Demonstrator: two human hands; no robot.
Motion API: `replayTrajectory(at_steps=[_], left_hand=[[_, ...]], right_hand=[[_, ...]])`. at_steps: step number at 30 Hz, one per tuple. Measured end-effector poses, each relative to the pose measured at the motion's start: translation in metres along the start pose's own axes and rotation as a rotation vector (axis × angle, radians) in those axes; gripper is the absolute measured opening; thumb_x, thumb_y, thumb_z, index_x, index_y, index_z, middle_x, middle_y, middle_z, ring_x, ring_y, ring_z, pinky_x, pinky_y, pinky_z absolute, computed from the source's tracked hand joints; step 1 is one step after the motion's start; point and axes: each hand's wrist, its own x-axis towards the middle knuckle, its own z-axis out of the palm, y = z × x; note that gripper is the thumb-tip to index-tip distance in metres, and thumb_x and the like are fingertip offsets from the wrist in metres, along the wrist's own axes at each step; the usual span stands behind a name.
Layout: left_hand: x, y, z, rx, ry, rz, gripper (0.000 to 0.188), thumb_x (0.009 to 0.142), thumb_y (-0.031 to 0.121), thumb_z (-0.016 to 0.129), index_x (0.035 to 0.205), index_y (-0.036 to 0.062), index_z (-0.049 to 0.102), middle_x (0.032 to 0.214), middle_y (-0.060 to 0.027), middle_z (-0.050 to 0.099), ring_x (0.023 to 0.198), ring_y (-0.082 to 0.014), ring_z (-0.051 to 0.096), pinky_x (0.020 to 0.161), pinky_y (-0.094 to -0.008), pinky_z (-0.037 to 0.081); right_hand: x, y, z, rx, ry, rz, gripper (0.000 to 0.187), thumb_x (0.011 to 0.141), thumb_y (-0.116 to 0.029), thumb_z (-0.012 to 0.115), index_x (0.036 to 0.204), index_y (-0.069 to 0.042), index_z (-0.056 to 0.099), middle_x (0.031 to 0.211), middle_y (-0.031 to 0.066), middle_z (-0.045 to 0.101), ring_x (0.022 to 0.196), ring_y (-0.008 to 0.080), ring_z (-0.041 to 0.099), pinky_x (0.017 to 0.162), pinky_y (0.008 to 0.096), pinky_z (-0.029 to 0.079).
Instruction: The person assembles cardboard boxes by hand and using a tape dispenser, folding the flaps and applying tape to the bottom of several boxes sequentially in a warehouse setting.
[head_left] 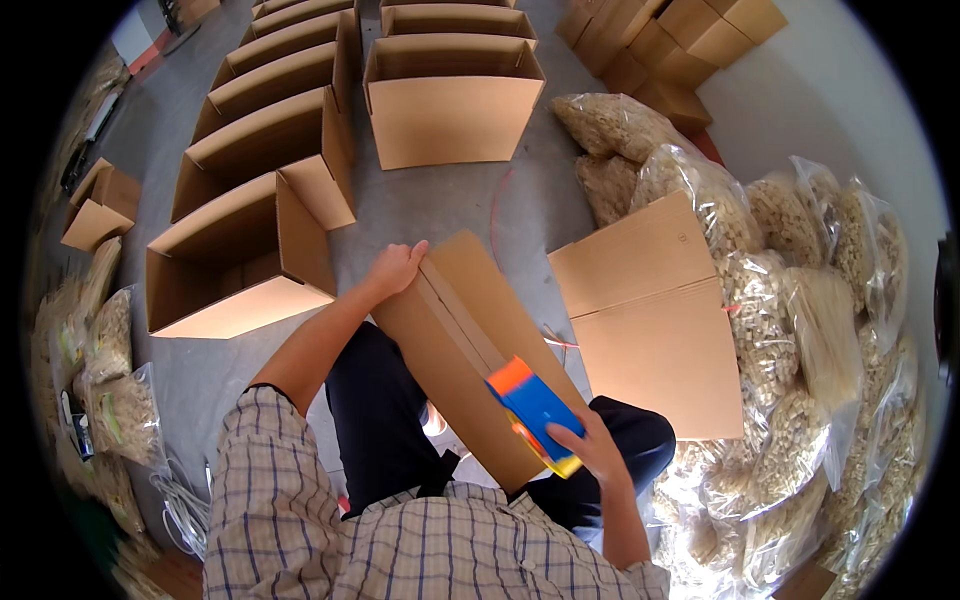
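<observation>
A closed cardboard box [430, 340] lies across my lap, tilted from far left to near right. At its far left end my left hand [400, 268] grips the edge, fingers closed on it. In my right hand [590, 445] is a blue, orange and yellow tape dispenser [540, 405], pressed against the box's upper face and slightly blurred. A strip of tape [455, 310] runs along the seam from near my left hand to the dispenser's orange end. The near end of the box rests by my waist.
Open cardboard boxes [240, 245] stand in rows ahead. A flattened carton [650, 320] leans at my right against clear bags of small pale pieces [765, 320]. More bags [125, 415] and a coiled white cable [180, 505] lie at left. Closed boxes [680, 45] are stacked at far right.
</observation>
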Motion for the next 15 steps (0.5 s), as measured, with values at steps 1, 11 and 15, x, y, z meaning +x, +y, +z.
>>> replayTrajectory(at_steps=[1,11,15], left_hand=[[-0.001,0.001,0.001,0.003,0.015,0.015,0.064,0.087,0.048,0.029,0.073,-0.0061,0.061,0.077,-0.0264,0.058,0.079,-0.0429,0.054,0.071,-0.0462,0.043],[-0.026,0.044,-0.017,0.381,0.274,0.556,0.051,0.087,0.041,0.035,0.125,0.0058,0.035,0.13,-0.019,0.029,0.121,-0.0335,0.026,0.097,-0.0458,0.024],[-0.043,0.062,0.009,0.562,0.07,0.359,0.065,0.085,0.043,0.041,0.136,0.0106,0.016,0.142,-0.0139,0.007,0.131,-0.0305,0.007,0.101,-0.0545,0.008]], right_hand=[[-0.022,0.011,-0.014,-0.068,-0.006,0.077,0.036,0.078,-0.022,0.063,0.1,0.004,0.055,0.078,0.0073,0.06,0.07,0.0116,0.057,0.065,0.0247,0.047],[-0.071,0.052,-0.008,0.103,0.186,0.099,0.025,0.076,-0.02,0.063,0.083,0.004,0.059,0.064,0.0011,0.055,0.055,0.0053,0.047,0.05,0.0193,0.039],[-0.025,0.057,0.011,-0.044,0.233,-0.097,0.025,0.076,-0.021,0.064,0.086,0.002,0.06,0.065,0.004,0.056,0.057,0.0069,0.05,0.053,0.022,0.041]])
